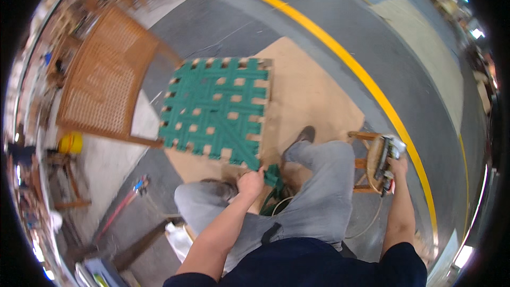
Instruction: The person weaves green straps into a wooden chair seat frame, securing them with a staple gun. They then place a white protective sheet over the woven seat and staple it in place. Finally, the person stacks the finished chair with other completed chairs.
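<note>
The left hand [250, 183] is pinching a flat green fabric strap [247, 153], which is running diagonally off the near right corner of a green-webbed chair seat [212, 109] ahead-left; the right hand [398, 166], well apart, is gripping a silver-and-black handheld tool [394, 150].

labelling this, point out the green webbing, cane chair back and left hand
Green webbing [215, 117], head view: central woven straps
Cane chair back [106, 77], head view: mesh centre
Left hand [251, 183], head view: back of hand

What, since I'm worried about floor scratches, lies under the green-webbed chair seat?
A tan sheet on the grey floor shows beyond the green webbing at right; tan patches show through it, possibly sheet. The webbing hides whatever else is beneath.
</note>
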Demonstrator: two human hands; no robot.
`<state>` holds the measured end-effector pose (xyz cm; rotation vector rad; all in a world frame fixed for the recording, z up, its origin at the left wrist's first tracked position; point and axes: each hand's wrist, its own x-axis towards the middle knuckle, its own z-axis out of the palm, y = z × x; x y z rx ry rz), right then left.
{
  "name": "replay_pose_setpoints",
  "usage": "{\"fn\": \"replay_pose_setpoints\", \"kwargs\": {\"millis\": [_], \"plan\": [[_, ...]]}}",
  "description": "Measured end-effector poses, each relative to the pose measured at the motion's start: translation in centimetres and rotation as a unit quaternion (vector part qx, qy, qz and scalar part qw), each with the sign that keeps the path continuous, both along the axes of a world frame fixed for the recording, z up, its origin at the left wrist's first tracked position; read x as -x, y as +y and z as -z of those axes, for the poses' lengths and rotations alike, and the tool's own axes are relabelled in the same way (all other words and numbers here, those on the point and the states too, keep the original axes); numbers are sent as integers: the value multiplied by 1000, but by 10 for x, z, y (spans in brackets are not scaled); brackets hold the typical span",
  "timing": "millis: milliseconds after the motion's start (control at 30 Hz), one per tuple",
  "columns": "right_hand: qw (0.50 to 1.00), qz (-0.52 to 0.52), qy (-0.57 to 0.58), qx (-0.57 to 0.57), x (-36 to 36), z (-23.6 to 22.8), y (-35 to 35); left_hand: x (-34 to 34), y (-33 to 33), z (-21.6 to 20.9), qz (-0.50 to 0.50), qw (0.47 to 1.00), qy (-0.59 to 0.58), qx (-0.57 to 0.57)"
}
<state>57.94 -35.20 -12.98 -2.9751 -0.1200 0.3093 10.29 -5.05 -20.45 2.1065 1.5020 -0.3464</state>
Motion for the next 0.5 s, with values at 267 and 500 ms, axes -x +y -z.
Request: {"fn": "replay_pose_setpoints", "kwargs": {"millis": [267, 500], "plan": [[937, -24, 23, -348, 42, -47, 43, 8, 0, 0, 14, 1000, -20, -4], [883, -98, 278, -365, 172, -160, 176, 15, -4, 15, -15, 997, -68, -40]]}}
